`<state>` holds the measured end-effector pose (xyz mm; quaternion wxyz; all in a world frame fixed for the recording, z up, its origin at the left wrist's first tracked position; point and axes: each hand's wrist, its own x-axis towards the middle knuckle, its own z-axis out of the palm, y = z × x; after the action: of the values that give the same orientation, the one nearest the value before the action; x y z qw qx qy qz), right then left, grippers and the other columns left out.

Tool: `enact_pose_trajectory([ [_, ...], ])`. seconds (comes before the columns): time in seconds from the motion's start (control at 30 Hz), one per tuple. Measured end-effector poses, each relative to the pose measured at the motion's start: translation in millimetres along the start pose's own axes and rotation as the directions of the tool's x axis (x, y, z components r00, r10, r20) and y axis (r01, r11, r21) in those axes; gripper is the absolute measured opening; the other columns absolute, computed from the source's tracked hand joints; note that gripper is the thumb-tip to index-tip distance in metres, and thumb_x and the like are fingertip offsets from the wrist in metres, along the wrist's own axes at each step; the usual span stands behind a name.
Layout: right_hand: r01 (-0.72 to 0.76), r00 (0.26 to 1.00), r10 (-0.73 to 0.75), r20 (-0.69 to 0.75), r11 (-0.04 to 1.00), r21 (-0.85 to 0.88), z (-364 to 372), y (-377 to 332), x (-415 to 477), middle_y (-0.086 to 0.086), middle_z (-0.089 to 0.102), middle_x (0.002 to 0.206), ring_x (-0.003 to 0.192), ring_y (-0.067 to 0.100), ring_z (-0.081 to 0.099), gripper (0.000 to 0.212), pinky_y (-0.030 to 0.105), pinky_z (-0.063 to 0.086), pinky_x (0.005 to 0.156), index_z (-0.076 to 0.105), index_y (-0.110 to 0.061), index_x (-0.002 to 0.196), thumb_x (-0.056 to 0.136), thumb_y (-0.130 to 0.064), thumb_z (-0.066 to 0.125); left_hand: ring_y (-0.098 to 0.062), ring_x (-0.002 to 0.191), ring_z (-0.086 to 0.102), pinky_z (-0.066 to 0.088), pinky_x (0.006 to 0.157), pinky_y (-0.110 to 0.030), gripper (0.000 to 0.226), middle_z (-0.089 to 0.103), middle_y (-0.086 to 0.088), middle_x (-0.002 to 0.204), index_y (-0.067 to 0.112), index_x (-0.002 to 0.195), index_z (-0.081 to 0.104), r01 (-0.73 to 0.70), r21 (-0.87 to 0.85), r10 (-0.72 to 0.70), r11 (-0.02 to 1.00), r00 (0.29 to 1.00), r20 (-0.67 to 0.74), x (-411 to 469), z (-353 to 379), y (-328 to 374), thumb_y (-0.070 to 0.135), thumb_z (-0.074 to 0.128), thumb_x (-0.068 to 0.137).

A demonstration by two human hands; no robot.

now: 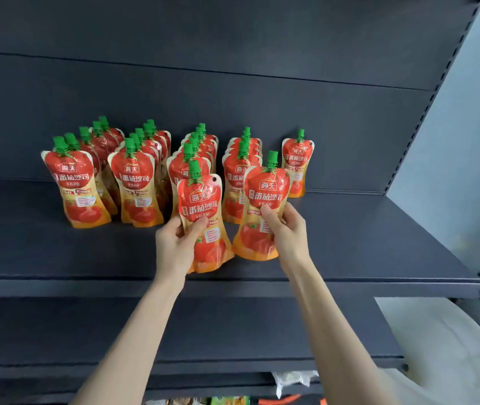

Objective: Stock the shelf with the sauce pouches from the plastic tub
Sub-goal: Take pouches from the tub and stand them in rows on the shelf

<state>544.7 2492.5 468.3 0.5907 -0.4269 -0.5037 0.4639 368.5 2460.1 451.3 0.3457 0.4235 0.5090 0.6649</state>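
Note:
Several red tomato sauce pouches with green caps stand in rows (133,182) on a dark grey shelf (379,247). My left hand (174,244) grips one pouch (203,217) by its narrow waist, upright, in front of the middle rows. My right hand (287,232) holds a second pouch (265,200) upright, its base near the shelf surface to the right of the first. A single pouch (297,162) stands alone at the back right. The plastic tub is out of view.
A lower dark shelf (57,331) juts out beneath my forearms. White rounded plastic (452,346) shows at the bottom right. Packaged goods (227,400) peek out at the bottom edge. The shelf's right upright (437,83) borders a pale wall.

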Motion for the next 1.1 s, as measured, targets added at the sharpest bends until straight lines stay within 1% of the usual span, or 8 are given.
enact_pose_trajectory([
  [0.1, 0.027, 0.999, -0.028, -0.027, 0.999, -0.039, 20, 14, 25, 0.004, 0.071, 0.102, 0.094, 0.017, 0.069, 0.019, 0.034, 0.057, 0.081, 0.062, -0.012, 0.106, 0.089, -0.02, 0.063, -0.007, 0.093, 0.065, 0.052, 0.076, -0.026, 0.008, 0.068, 0.007, 0.096, 0.019, 0.092, 0.065, 0.012, -0.019, -0.012, 1.0, 1.0, -0.002, 20, -11, -6, 0.022, 0.066, 0.085],
  [0.23, 0.021, 1.0, -0.022, -0.01, 0.996, -0.092, 31, 37, 48, 0.004, 0.068, 0.107, 0.102, 0.019, 0.065, 0.023, 0.035, 0.053, 0.088, 0.059, -0.014, 0.111, 0.089, -0.013, 0.063, -0.007, 0.097, 0.063, 0.051, 0.079, -0.025, 0.022, 0.067, 0.007, 0.104, 0.015, 0.105, 0.062, 0.002, -0.012, -0.002, 1.0, 1.0, 0.013, 35, -18, -14, 0.026, 0.063, 0.086],
  [0.43, 0.044, 0.998, -0.038, 0.046, 0.991, -0.127, 34, 46, 65, 0.006, 0.066, 0.109, 0.098, 0.017, 0.064, 0.032, 0.024, 0.053, 0.082, 0.056, -0.014, 0.113, 0.085, -0.003, 0.064, 0.0, 0.093, 0.065, 0.053, 0.071, -0.016, 0.017, 0.067, 0.011, 0.1, 0.018, 0.104, 0.061, -0.027, -0.024, 0.029, 0.999, 0.998, 0.051, 44, -19, -19, 0.023, 0.062, 0.088],
  [0.67, 0.088, 0.996, -0.087, 0.014, 0.982, -0.166, 37, 55, 74, 0.007, 0.065, 0.109, 0.099, 0.017, 0.064, 0.028, 0.023, 0.052, 0.08, 0.054, -0.012, 0.11, 0.085, -0.006, 0.065, -0.001, 0.097, 0.063, 0.053, 0.077, -0.018, 0.026, 0.066, 0.013, 0.104, 0.016, 0.113, 0.059, -0.059, 0.008, 0.058, 0.998, 0.994, 0.096, 42, -15, -22, 0.025, 0.06, 0.088],
  [0.8, 0.095, 0.995, -0.096, 0.003, 0.978, -0.184, 38, 55, 74, 0.005, 0.065, 0.108, 0.099, 0.017, 0.064, 0.029, 0.02, 0.052, 0.079, 0.054, -0.011, 0.111, 0.085, -0.007, 0.066, 0.004, 0.094, 0.063, 0.051, 0.073, -0.013, 0.024, 0.065, 0.015, 0.103, 0.019, 0.11, 0.058, -0.051, 0.008, 0.05, 0.999, 0.995, 0.091, 42, -14, -23, 0.026, 0.061, 0.088],
  [0.97, 0.123, 0.982, -0.155, -0.111, 0.961, -0.249, 31, 51, 60, 0.0, 0.063, 0.11, 0.098, 0.009, 0.059, 0.043, 0.01, 0.047, 0.079, 0.055, -0.011, 0.116, 0.078, -0.015, 0.075, 0.002, 0.095, 0.064, 0.052, 0.071, -0.013, 0.024, 0.065, 0.01, 0.107, 0.017, 0.111, 0.055, -0.013, -0.094, 0.024, 0.995, 0.994, 0.108, 38, -15, -22, 0.021, 0.061, 0.088],
  [1.03, 0.128, 0.971, -0.168, -0.171, 0.966, -0.226, 24, 42, 48, -0.002, 0.062, 0.107, 0.096, 0.005, 0.057, 0.037, 0.013, 0.046, 0.082, 0.056, -0.013, 0.115, 0.082, -0.018, 0.072, 0.002, 0.098, 0.063, 0.052, 0.072, -0.012, 0.027, 0.066, 0.008, 0.11, 0.014, 0.117, 0.055, 0.001, -0.14, 0.02, 0.99, 0.988, 0.152, 34, -12, -22, 0.018, 0.058, 0.09],
  [1.1, 0.131, 0.976, -0.155, -0.155, 0.979, -0.155, 14, 32, 37, -0.005, 0.065, 0.098, 0.089, -0.001, 0.06, 0.02, 0.012, 0.047, 0.079, 0.061, -0.016, 0.107, 0.087, -0.019, 0.065, 0.0, 0.1, 0.063, 0.052, 0.074, -0.013, 0.024, 0.066, 0.009, 0.11, 0.02, 0.114, 0.057, 0.017, -0.188, 0.023, 0.982, 0.977, 0.211, 28, -4, -21, 0.015, 0.057, 0.091],
])
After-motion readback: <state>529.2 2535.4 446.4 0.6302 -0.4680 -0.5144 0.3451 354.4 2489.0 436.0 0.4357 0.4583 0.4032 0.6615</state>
